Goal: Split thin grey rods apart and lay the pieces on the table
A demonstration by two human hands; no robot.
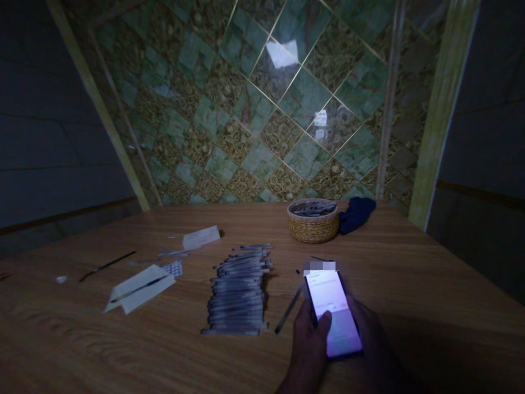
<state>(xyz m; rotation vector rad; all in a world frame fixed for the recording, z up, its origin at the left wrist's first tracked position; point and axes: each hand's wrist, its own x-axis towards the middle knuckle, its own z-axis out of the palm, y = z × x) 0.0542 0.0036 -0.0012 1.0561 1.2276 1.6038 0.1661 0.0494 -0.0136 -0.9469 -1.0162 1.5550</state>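
A lit phone [337, 314] is held upright over the table at the lower right. My left hand [308, 345] grips its left edge, with the thumb over the screen. Along the phone's right edge, my right hand [371, 334] is wrapped round it in deep shadow. A single pen [289, 309] lies just left of the phone. Further left, many pens [237, 295] lie side by side in a long stack on the wooden table [164, 350].
A wicker basket [313, 227] full of pens stands at the back, beside a dark blue cloth [357, 214]. At the left are papers [141, 290] with a pen on top, a white box [201, 237] and a thin dark stick [107, 266]. A tiled wall rises behind.
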